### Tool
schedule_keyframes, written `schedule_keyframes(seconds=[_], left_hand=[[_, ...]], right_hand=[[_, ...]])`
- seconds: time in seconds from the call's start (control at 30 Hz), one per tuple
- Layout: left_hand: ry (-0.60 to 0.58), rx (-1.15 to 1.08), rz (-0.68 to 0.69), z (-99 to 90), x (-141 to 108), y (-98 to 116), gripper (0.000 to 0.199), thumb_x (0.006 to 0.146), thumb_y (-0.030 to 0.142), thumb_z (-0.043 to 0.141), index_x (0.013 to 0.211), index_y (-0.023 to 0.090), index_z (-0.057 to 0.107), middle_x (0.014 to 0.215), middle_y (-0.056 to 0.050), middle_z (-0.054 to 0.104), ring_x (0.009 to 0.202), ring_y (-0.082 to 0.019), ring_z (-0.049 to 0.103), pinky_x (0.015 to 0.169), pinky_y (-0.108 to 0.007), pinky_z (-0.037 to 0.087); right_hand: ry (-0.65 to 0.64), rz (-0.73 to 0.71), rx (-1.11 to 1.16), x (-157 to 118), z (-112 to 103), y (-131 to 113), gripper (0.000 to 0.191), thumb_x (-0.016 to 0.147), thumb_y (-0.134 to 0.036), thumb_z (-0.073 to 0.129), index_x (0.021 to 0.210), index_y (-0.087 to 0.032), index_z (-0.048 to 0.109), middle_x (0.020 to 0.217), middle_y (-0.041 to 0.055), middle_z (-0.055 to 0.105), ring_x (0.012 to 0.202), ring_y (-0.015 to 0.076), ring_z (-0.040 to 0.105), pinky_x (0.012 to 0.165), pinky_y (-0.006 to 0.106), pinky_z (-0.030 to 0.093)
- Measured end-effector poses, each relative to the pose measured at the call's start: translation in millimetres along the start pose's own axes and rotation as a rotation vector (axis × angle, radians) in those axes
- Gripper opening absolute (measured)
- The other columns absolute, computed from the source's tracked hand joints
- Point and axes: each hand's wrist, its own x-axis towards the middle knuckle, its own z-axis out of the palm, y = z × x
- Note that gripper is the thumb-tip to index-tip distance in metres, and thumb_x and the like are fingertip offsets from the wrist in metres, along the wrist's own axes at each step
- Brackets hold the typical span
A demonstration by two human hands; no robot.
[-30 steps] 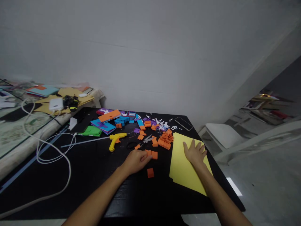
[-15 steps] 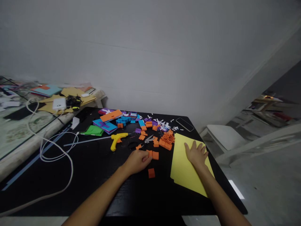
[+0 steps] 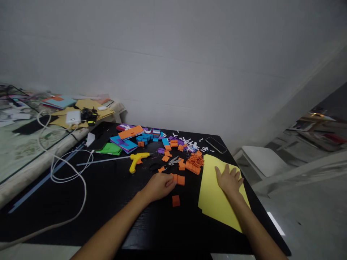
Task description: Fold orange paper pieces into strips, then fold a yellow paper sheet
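Note:
My left hand (image 3: 160,186) rests curled on the black table, fingers closed beside a pair of folded orange paper pieces (image 3: 180,180). What is inside its fingers, if anything, is hidden. A single orange paper square (image 3: 176,200) lies a little nearer to me. Spread flat, my right hand (image 3: 230,180) presses on a few stacked yellow paper sheets (image 3: 215,202), whose edges do not quite line up. Scissors with black handles (image 3: 171,162) lie just beyond my left hand. Right of them sits a heap of folded orange pieces (image 3: 194,162).
A yellow glue gun (image 3: 137,159) lies left of the scissors. Behind are green paper (image 3: 110,148), blue folded papers (image 3: 126,145) and white paper scraps (image 3: 193,145). A phone (image 3: 216,144) lies at the back right. A white cable (image 3: 81,177) loops across the left side.
The view has shifted slightly, so the whole scene sits a little further right. Both hands stay in place, the left curled and the right flat on the yellow sheets.

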Motion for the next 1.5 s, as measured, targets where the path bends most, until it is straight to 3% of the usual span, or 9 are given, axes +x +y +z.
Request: schedule_keyframes(seconds=[0.1, 0.2, 0.33, 0.47, 0.6, 0.77, 1.0, 1.27, 1.5], left_hand=[[-0.060, 0.157, -0.082, -20.7, -5.6, 3.2, 0.029, 0.096, 0.033, 0.053, 0.071, 0.019, 0.054, 0.069, -0.001, 0.062, 0.064, -0.015, 0.057, 0.059, -0.027, 0.029], [-0.018, 0.278, -0.290, -49.8, -16.9, 0.6, 0.029, 0.101, 0.036, 0.047, 0.081, 0.020, 0.062, 0.082, -0.005, 0.071, 0.079, -0.021, 0.068, 0.064, -0.028, 0.037], [0.054, 0.523, -0.693, -84.7, -33.9, -14.3, 0.029, 0.102, 0.039, 0.042, 0.106, 0.018, 0.061, 0.096, -0.013, 0.075, 0.087, -0.032, 0.072, 0.069, -0.035, 0.047], [0.001, 0.542, -0.856, -98.0, -42.6, -33.6, 0.038, 0.102, 0.045, 0.042, 0.115, 0.011, 0.054, 0.102, -0.021, 0.073, 0.095, -0.041, 0.072, 0.073, -0.042, 0.051], [-0.028, 0.476, -0.805, -94.6, -41.9, -48.3, 0.034, 0.104, 0.045, 0.041, 0.112, 0.014, 0.053, 0.102, -0.019, 0.074, 0.095, -0.038, 0.073, 0.074, -0.040, 0.051], [-0.024, 0.461, -0.757, -89.8, -39.8, -55.1, 0.031, 0.104, 0.044, 0.044, 0.112, 0.015, 0.052, 0.103, -0.019, 0.073, 0.097, -0.035, 0.073, 0.074, -0.037, 0.051], [-0.066, 0.458, -0.722, -91.5, -39.5, -52.4, 0.023, 0.103, 0.033, 0.048, 0.110, 0.012, 0.053, 0.110, -0.019, 0.071, 0.102, -0.035, 0.071, 0.080, -0.038, 0.051], [-0.014, 0.422, -0.717, -90.0, -33.3, -60.0, 0.023, 0.102, 0.032, 0.048, 0.110, 0.012, 0.055, 0.111, -0.020, 0.072, 0.102, -0.034, 0.072, 0.080, -0.037, 0.051], [0.035, 0.390, -0.714, -85.1, -33.4, -63.0, 0.024, 0.103, 0.033, 0.046, 0.111, 0.012, 0.052, 0.110, -0.020, 0.071, 0.099, -0.034, 0.072, 0.076, -0.037, 0.051]], right_hand=[[0.024, -0.019, 0.003, -0.9, 0.7, -0.1, 0.077, 0.101, -0.057, 0.033, 0.155, -0.003, 0.035, 0.159, 0.0326, 0.032, 0.149, 0.0489, 0.027, 0.117, 0.063, 0.021], [0.051, -0.022, 0.008, -1.0, 2.5, 0.3, 0.076, 0.101, -0.056, 0.033, 0.154, -0.002, 0.035, 0.158, 0.0323, 0.033, 0.147, 0.0491, 0.029, 0.116, 0.063, 0.022], [0.086, -0.034, 0.006, -1.1, 4.2, 0.6, 0.076, 0.100, -0.057, 0.033, 0.152, -0.001, 0.038, 0.156, 0.0322, 0.037, 0.145, 0.0495, 0.033, 0.115, 0.063, 0.025], [0.106, -0.055, -0.006, -2.7, -3.3, -1.6, 0.075, 0.100, -0.055, 0.034, 0.150, 0.000, 0.039, 0.151, 0.0309, 0.044, 0.141, 0.0484, 0.039, 0.112, 0.061, 0.031], [0.056, -0.103, -0.043, -4.6, -24.4, -4.0, 0.066, 0.099, -0.050, 0.039, 0.139, 0.001, 0.050, 0.135, 0.0277, 0.061, 0.128, 0.0425, 0.056, 0.107, 0.052, 0.040], [-0.081, -0.064, -0.038, -3.1, -51.7, -0.4, 0.055, 0.099, -0.045, 0.040, 0.138, -0.009, 0.054, 0.115, 0.0234, 0.072, 0.110, 0.0407, 0.069, 0.092, 0.048, 0.051], [-0.114, -0.043, 0.073, 4.2, -64.0, 12.1, 0.054, 0.095, -0.042, 0.045, 0.138, -0.013, 0.057, 0.118, 0.0210, 0.073, 0.110, 0.0402, 0.070, 0.087, 0.045, 0.053], [-0.072, -0.069, 0.215, 13.6, -82.9, 33.3, 0.056, 0.081, -0.048, 0.057, 0.123, -0.014, 0.069, 0.102, 0.0160, 0.078, 0.101, 0.0384, 0.072, 0.082, 0.042, 0.054], [-0.055, -0.126, 0.492, 7.5, -127.7, 47.1, 0.057, 0.062, -0.065, 0.061, 0.097, -0.022, 0.074, 0.101, 0.0131, 0.080, 0.094, 0.0399, 0.072, 0.083, 0.048, 0.054]])
